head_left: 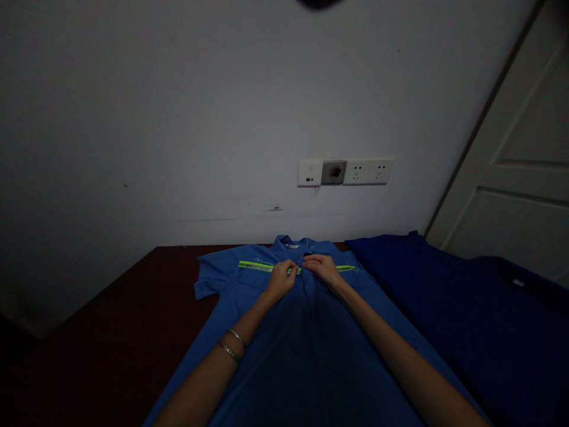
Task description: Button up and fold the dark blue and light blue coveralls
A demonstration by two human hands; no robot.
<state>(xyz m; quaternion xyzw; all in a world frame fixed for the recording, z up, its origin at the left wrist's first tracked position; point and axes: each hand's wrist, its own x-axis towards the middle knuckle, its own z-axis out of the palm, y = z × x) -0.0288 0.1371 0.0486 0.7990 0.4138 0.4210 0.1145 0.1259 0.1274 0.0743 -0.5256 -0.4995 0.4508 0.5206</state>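
A blue short-sleeved shirt (pixel 262 314) with a yellow-green reflective stripe across the chest lies spread front side up, its collar toward the wall. My left hand (pixel 283 277) is closed in a pinch on the front edge of the shirt, at the stripe. Two bracelets circle that wrist. Just to the right, my right hand (pixel 320 268) touches the other side of the front opening, fingers stretched toward the left hand and slightly apart. Whatever lies right at the fingertips, such as a button, is too small and dark to make out.
The shirt lies on a dark red-brown table (pixel 146 308) against a pale wall (pixel 200 118). Darker blue clothing (pixel 444 296) covers the right side. Sockets and switches (pixel 345 172) are on the wall, and a white panelled door (pixel 515 190) stands at right.
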